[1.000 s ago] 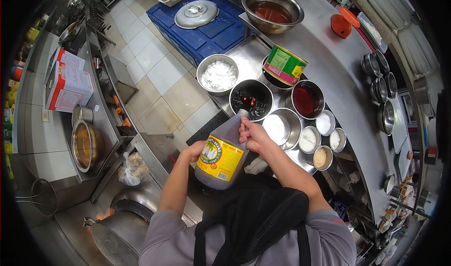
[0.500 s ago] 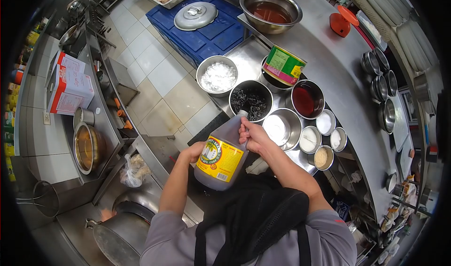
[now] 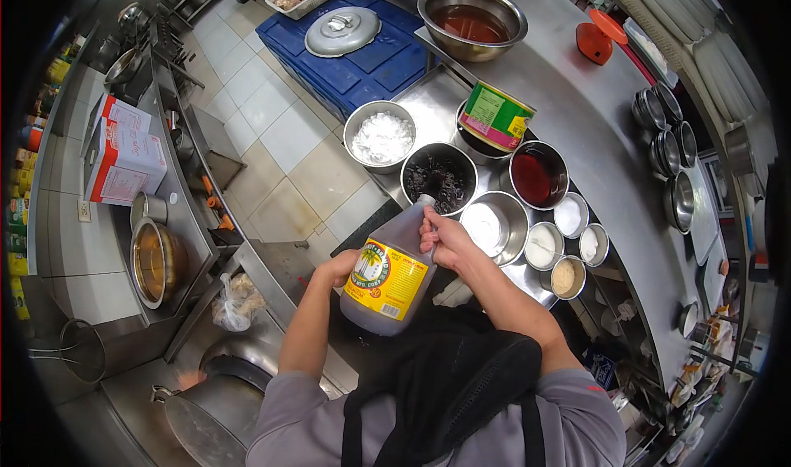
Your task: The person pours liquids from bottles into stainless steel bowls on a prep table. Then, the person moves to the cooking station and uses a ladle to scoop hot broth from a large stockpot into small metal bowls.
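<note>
A translucent plastic jug point(image 3: 404, 229) with a yellow label is tilted, its mouth at the near rim of a metal pot point(image 3: 409, 197) with dark, glinting contents. My right hand point(image 3: 446, 238) is closed around the jug's handle near the neck. At the jug's left side, my left hand point(image 3: 336, 269) supports the body, its fingers partly hidden behind it. Whether liquid is flowing from the mouth cannot be made out. Beside the dark pot stand a pot of white, shiny pieces point(image 3: 382, 137) and a wider pot with white contents point(image 3: 484, 226).
A green can point(image 3: 497, 114) rests tilted over another pot, next to a pot of red liquid point(image 3: 537, 177). Several small cups hold white and tan powders, such as the tan one point(image 3: 567, 277). A large bowl of reddish liquid point(image 3: 471, 23) sits behind. To the left is a lidded stockpot point(image 3: 222, 422) near a flame.
Both hands and the tilted jug stay almost in place. The glinting pattern on the dark pot's contents has changed, and the view has shifted very slightly.
</note>
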Motion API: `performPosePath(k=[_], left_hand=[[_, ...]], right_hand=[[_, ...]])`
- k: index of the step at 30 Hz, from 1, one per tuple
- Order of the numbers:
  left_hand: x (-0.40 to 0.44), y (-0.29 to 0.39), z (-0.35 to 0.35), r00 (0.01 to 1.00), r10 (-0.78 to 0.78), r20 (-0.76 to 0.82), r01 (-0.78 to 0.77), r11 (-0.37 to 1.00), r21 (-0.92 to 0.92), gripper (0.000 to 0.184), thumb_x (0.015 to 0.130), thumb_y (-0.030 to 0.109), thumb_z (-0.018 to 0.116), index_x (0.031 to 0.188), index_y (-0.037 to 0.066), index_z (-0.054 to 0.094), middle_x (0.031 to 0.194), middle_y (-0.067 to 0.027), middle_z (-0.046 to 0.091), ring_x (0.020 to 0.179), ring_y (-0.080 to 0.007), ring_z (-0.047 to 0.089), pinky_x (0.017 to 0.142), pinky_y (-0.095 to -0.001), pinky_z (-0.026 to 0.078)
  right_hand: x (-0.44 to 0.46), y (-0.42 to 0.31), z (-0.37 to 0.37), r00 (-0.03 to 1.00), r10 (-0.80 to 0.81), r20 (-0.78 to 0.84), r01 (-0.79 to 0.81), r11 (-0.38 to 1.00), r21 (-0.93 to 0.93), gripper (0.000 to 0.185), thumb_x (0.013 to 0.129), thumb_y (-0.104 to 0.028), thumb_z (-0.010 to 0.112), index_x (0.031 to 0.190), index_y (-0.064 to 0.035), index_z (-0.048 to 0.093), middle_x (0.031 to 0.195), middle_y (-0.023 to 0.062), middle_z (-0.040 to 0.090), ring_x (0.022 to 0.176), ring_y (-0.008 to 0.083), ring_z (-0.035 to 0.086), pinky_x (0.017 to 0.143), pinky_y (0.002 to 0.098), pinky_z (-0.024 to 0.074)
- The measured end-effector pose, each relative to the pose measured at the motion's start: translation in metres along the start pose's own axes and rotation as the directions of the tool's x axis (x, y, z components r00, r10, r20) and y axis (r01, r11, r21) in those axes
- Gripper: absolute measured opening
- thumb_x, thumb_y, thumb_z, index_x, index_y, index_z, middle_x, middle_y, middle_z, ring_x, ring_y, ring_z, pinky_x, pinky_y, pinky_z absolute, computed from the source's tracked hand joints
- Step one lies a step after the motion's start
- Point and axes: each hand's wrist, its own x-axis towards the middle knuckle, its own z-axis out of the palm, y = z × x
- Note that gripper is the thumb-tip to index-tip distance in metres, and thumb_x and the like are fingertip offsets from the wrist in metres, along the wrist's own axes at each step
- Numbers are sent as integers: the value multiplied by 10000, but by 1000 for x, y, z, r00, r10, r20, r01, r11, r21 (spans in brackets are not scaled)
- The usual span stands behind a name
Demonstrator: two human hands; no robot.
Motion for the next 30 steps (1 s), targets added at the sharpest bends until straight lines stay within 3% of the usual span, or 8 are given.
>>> performPosePath(k=[30], left_hand=[[-9,5,2,999,13,-31,-12,999,43,397,1016,299,447,1133,-22,649,1106,-131,704,922,-215,707,848,-387,574]], right_hand=[[3,-2,-1,998,27,58,-29,999,34,294,988,-309,585,801,-96,506,655,-15,459,474,64,325,469,241,312]])
